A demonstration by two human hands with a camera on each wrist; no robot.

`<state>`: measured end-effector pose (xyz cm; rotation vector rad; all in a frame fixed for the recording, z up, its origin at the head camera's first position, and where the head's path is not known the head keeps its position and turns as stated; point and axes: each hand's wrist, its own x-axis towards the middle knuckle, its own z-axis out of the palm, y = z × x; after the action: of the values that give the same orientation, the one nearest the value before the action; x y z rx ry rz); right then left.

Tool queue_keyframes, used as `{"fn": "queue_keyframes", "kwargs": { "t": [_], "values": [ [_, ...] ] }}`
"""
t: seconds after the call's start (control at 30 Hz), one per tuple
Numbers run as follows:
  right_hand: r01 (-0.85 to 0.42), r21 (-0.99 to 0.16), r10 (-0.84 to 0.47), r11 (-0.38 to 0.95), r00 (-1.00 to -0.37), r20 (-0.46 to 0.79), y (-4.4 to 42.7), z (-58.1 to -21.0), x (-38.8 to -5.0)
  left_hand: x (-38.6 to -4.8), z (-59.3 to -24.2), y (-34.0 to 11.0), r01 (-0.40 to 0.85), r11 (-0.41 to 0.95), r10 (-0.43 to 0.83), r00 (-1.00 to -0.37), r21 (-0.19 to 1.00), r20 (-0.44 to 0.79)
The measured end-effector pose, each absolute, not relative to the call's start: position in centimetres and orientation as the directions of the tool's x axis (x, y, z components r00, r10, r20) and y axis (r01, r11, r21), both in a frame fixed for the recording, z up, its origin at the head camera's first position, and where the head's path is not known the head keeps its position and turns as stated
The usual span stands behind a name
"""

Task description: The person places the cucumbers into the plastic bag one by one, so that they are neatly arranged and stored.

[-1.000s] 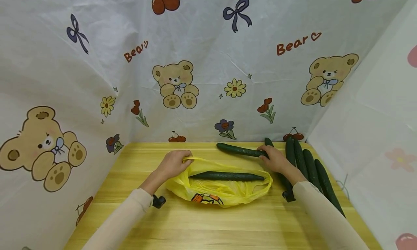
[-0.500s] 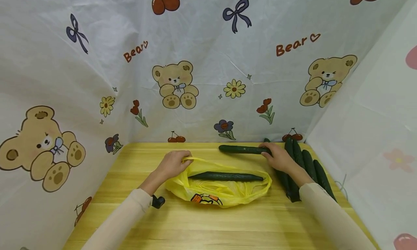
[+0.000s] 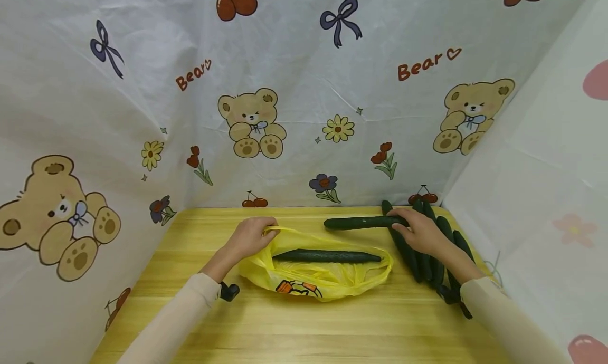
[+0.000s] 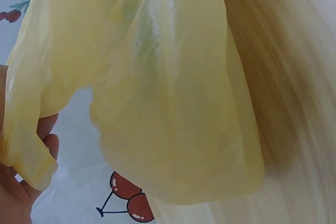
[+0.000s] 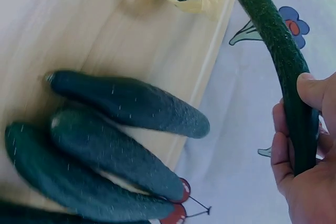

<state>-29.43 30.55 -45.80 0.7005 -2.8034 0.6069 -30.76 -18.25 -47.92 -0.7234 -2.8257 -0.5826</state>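
In the head view, my left hand (image 3: 249, 238) pinches the rim of a yellow plastic bag (image 3: 254, 271) at its back left, holding the mouth up and apart. One dark green cucumber (image 3: 328, 256) lies lengthwise inside the bag. My right hand (image 3: 420, 233) grips one end of another cucumber (image 3: 353, 223), held roughly level behind the bag's right half. The right wrist view shows thumb and fingers wrapped round this cucumber (image 5: 268, 30), its far end free. Bag film (image 4: 168, 103) fills much of the left wrist view and hides part of the left hand (image 4: 16, 198).
Several more cucumbers (image 3: 404, 250) lie side by side at the table's right, partly under my right forearm. Wooden table (image 3: 309, 332) extends in front of the bag. A printed bear sheet (image 3: 294, 169) stands behind, with sheets on both sides.
My right hand has moved right with its cucumber, which has turned from slightly slanted to nearly level. The left hand still holds the bag rim in the same place.
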Motion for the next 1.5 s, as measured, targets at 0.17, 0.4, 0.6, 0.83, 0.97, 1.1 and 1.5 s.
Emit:
{"fn": "queue_keyframes", "kwargs": {
  "t": [0.17, 0.4, 0.6, 0.83, 0.97, 1.1, 1.5],
  "values": [
    [-0.524, -0.294, -0.438, 0.799, -0.843, 0.312, 31.0, -44.5, -28.0, -30.8, -47.6, -18.3, 0.497, 0.803, 0.428, -0.865, 0.329, 0.261],
    [-0.627, -0.224, -0.505, 0.746, -0.752, 0.424, 30.4, -42.6, -26.2, -31.0, -47.3, -18.4, 0.493, 0.804, 0.421, -0.867, 0.332, 0.266],
    [-0.69, -0.187, -0.543, 0.699, -0.683, 0.488, 29.7, -41.4, -25.1, -31.1, -47.1, -18.3, 0.496, 0.805, 0.427, -0.865, 0.324, 0.263],
    [-0.682, -0.217, -0.54, 0.698, -0.701, 0.466, 28.6, -40.4, -24.3, -31.2, -47.0, -18.3, 0.498, 0.808, 0.427, -0.863, 0.314, 0.271],
    [-0.707, -0.199, -0.563, 0.679, -0.674, 0.478, 28.1, -40.0, -24.1, -31.2, -47.0, -18.3, 0.506, 0.8, 0.429, -0.859, 0.324, 0.28],
    [-0.732, -0.17, -0.591, 0.659, -0.645, 0.485, 27.5, -39.9, -24.1, -31.2, -47.0, -18.4, 0.505, 0.8, 0.43, -0.859, 0.325, 0.276],
    [-0.78, -0.173, -0.668, 0.601, -0.61, 0.427, 24.7, -40.8, -24.9, -31.1, -46.6, -18.1, 0.516, 0.798, 0.437, -0.852, 0.312, 0.289]
  ]
}}
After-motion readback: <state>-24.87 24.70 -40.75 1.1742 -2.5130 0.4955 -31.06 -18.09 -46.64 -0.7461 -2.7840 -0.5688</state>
